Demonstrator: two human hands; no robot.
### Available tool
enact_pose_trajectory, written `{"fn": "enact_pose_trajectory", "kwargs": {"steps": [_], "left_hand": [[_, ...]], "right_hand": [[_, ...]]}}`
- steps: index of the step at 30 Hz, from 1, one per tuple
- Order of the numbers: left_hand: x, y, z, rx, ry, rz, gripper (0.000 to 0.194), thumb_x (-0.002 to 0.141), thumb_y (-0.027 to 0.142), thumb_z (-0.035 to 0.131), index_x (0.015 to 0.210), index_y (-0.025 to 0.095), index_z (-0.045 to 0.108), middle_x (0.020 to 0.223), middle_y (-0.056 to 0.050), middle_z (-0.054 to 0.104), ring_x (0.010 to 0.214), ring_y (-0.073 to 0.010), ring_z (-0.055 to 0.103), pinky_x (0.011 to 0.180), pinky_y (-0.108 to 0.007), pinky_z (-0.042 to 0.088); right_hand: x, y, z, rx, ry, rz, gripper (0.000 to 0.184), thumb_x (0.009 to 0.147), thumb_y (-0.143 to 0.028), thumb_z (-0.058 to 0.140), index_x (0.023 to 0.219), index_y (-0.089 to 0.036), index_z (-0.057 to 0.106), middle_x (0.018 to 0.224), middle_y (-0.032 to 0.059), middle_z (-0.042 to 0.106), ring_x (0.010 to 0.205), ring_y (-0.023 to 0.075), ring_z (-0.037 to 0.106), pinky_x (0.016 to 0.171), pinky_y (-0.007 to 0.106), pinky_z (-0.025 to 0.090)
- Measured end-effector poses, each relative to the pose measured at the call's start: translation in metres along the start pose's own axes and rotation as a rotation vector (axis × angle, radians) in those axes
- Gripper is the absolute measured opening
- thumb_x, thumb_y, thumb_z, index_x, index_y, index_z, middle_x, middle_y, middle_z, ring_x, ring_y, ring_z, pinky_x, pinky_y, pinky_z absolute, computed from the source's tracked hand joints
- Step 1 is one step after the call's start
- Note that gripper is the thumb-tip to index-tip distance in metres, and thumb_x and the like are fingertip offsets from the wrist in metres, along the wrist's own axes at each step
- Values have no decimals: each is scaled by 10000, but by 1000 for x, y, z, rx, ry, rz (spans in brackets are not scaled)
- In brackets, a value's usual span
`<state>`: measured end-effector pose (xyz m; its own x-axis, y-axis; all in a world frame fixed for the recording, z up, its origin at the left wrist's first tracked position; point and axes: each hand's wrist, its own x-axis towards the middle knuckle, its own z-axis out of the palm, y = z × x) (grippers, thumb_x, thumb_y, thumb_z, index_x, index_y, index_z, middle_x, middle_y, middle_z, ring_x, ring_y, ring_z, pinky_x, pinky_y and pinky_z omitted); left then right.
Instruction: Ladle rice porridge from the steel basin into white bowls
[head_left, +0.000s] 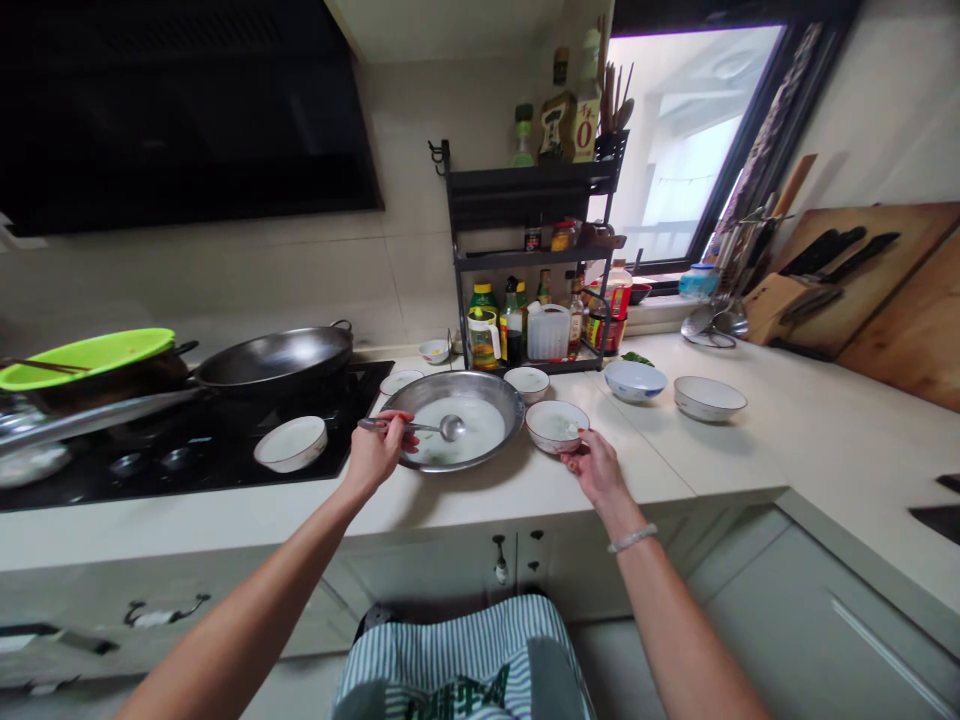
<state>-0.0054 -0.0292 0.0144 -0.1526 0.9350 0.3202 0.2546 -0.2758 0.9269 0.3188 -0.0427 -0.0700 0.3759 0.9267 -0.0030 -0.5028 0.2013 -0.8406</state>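
Left grip [379, 450] clamps a spoon [451, 428] over the basin [514, 412]; right grip [598, 468] clasps a bowl [541, 442] by its right side, near the basin.

large "0" on tall bottle [586, 122]; other lettering unclear.

Both arms [281, 575] bare up to the near edge of view. Left hand [379, 447] unadorned. Right hand [596, 465] has reddish nails; pale, rounded bracelet [632, 539] at its wrist. Apron [457, 640]: narrow green-and-white stripes, greyish patches left and right, dark green lettering [480, 695] near, illegible.
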Motion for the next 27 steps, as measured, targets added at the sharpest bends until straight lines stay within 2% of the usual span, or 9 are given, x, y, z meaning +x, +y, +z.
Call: {"fn": "enact_pose_trajectory", "kwargs": {"steps": [3,5,10,14,20,27], "left_hand": [[-1,-1,0,15,-30,5,212,757,324,590,804,130,662,524,-53,669,458,-203,660,451,-270,530],[2,-4,1,-39,-9,-15,206,750,313,583,802,128,658,525,-50,667,469,-202,664,476,-282,548],[14,-14,-2,-222,142,-92,127,710,245,571,732,139,638,537,-35,654,477,-186,652,499,-291,562],[17,-11,-5,-306,231,-152,94,693,203,569,691,129,626,609,-47,668,504,-168,645,530,-293,569],[14,2,-8,-402,242,-271,62,684,128,578,666,98,628,672,-50,675,509,-131,636,569,-266,575],[16,5,-6,-429,227,-309,82,696,76,569,647,93,633,622,-48,663,494,-119,623,562,-241,568]], "right_hand": [[0,0,1,4,-2,-5,298,594,-354,733,785,-202,561,574,3,596,417,123,510,339,196,292],[-1,-1,2,11,2,-6,302,581,-349,737,779,-206,560,577,2,596,419,125,511,334,199,294],[-2,-3,3,21,14,4,326,559,-334,746,795,-205,562,625,6,610,426,123,512,329,207,316],[-3,-3,3,16,17,10,323,559,-335,751,790,-205,565,637,-1,616,447,123,524,339,209,336],[-3,-3,3,21,14,10,307,578,-336,748,785,-211,559,623,-3,614,434,119,514,344,208,320],[-2,-2,2,13,7,7,338,569,-360,756,797,-209,558,573,-11,595,411,119,512,341,200,285]]}}
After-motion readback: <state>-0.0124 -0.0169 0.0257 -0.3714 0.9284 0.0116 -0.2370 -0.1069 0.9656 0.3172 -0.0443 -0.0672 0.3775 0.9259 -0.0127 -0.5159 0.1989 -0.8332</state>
